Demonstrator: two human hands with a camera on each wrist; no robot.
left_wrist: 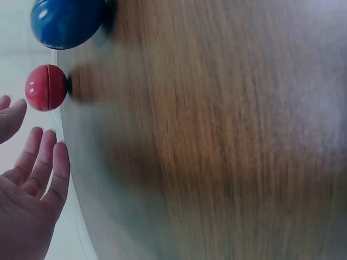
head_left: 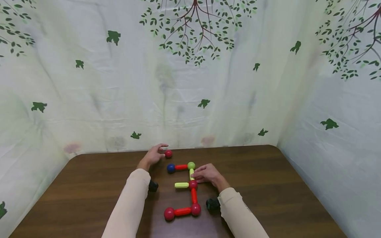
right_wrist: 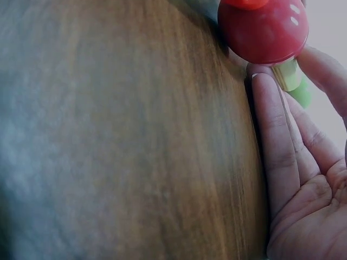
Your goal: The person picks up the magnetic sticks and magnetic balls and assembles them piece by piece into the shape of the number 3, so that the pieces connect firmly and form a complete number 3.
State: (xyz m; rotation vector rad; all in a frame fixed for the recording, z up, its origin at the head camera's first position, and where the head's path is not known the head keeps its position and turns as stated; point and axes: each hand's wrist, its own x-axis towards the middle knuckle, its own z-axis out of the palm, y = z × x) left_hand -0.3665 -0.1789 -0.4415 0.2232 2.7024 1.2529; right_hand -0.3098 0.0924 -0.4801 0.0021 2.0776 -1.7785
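Observation:
My left hand reaches to the back of the table beside a loose red ball. In the left wrist view a gap shows between its spread fingers and that red ball. With thumb and fingers on either side, my right hand pinches the upright yellow-green rod. That rod joins a green ball to a red ball, seen large in the right wrist view. From the green ball a red rod runs left to a blue ball.
Another yellow-green rod sticks out left from the middle red ball. Below it, a red rod leads to a corner red ball, then another red rod and an end red ball. A printed cloth hangs behind the wooden table.

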